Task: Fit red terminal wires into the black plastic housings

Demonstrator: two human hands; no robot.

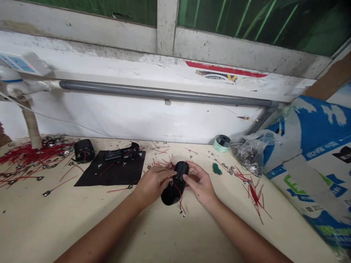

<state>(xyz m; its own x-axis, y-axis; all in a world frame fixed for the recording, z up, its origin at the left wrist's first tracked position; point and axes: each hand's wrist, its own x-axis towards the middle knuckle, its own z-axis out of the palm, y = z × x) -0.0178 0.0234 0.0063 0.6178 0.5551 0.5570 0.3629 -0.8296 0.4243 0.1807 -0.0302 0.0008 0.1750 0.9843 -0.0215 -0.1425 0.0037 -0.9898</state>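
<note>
A black plastic housing (170, 197) with a rounded, hollow lower end is held tilted above the table. My right hand (201, 184) grips its right side, thumb in front and fingers behind. At its left edge, my left hand (153, 184) is closed in a pinch, its index fingertip reaching the housing's slotted upper part. By the left thumb tip shows a small metal contact (171, 183), partly hidden by the fingers. A red wire (180, 193) runs down the housing to a small white connector (181, 212) hanging below it.
Left, a black sheet (117, 174) bears another black housing (120, 153); a black cup-shaped part (84, 151) stands beside it. Red-wired contacts (35, 151) are heaped far left, more (255, 195) lie right. A tape roll (221, 143), bag of metal parts (248, 157) and blue-white carton (309, 157) stand right.
</note>
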